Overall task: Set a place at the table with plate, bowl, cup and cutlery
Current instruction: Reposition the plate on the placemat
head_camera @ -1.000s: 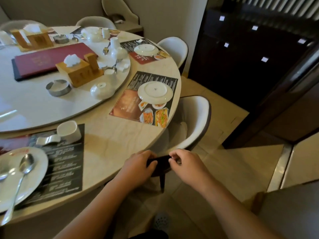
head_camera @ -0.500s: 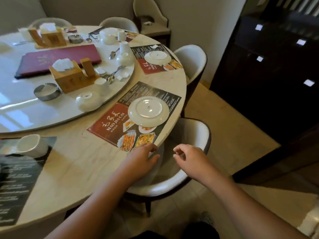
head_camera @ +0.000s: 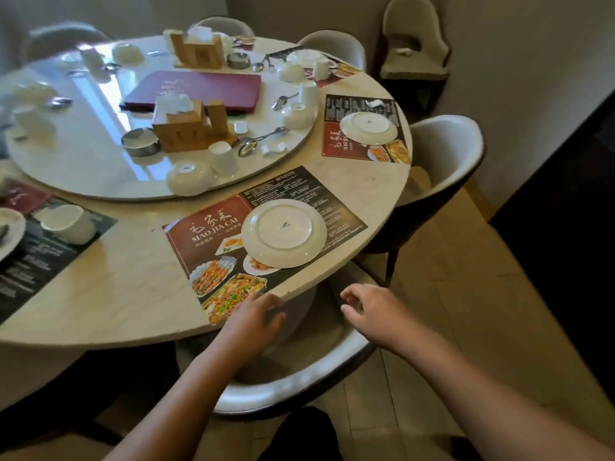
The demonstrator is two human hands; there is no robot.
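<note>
A white plate lies upside down on a printed menu placemat near the table's front edge. On the round turntable behind it stand an upturned white bowl, an upturned white cup and a metal spoon. My left hand hovers at the placemat's near corner, fingers apart, empty. My right hand hangs past the table edge over a chair, fingers loosely spread, holding nothing.
A white chair stands tucked under the table below my hands. Another placemat with an upturned plate lies farther right. Wooden napkin holders, a maroon menu folder and a metal ashtray crowd the turntable. A set place with a cup sits left.
My view has moved along the table toward the placemat with the upturned plate. Both hands let go of the chair back and now hover open near the table edge.
</note>
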